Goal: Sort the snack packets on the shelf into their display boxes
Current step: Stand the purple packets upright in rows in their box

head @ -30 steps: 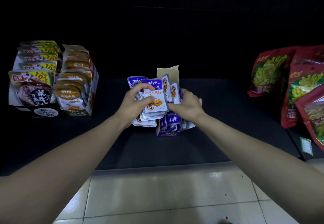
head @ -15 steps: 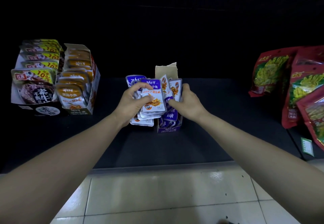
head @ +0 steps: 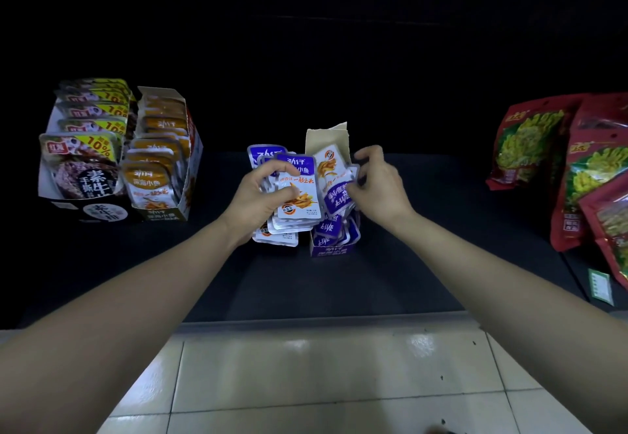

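My left hand (head: pixel 255 195) grips a stack of purple and white snack packets (head: pixel 298 192) just above the dark shelf (head: pixel 339 284), left of a narrow purple display box (head: pixel 331 249). That box has a raised cardboard flap and holds several purple packets. My right hand (head: pixel 377 183) pinches one purple packet (head: pixel 336 195) at the top of the box, tilted with its print upside down. Part of the stack is hidden behind my left fingers.
At the left stand an orange-packet display box (head: pixel 163 161) and a box of yellow-green and black packets (head: pixel 81 161). Large red bags (head: pixel 577 168) lean at the right, with a green price tag (head: pixel 600 286) below. The shelf's grey front edge (head: pixel 306 323) meets a tiled floor.
My right hand has risen from inside the box and now pinches a tilted packet at its top. My left hand keeps its stack in about the same spot.
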Demonstrator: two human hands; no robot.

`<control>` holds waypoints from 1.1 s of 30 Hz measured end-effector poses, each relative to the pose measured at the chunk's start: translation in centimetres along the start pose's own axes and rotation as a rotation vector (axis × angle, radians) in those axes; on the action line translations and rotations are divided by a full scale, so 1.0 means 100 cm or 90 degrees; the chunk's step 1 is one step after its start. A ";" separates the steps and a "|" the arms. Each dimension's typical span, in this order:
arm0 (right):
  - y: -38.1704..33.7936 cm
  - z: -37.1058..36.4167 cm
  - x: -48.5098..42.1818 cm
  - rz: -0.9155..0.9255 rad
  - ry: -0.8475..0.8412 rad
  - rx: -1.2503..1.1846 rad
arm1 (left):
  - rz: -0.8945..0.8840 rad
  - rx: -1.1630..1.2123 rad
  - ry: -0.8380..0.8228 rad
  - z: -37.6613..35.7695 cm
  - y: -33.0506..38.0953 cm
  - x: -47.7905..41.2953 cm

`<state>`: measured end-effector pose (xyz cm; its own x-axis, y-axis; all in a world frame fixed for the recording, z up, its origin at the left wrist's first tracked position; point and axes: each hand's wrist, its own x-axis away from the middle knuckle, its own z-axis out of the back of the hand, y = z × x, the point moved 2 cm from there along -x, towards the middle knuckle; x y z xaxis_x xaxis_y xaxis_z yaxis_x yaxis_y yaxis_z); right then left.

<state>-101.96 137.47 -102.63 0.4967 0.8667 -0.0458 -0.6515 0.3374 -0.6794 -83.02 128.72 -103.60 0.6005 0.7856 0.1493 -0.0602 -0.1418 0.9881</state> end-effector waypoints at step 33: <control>0.009 0.059 -0.003 -0.110 0.019 -0.382 | -0.040 -0.030 -0.017 0.007 0.013 0.007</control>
<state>-106.03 139.64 -98.91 0.5876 0.8045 0.0863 -0.1295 0.1988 -0.9715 -82.08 128.64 -102.25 0.6256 0.7754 0.0865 -0.0587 -0.0638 0.9962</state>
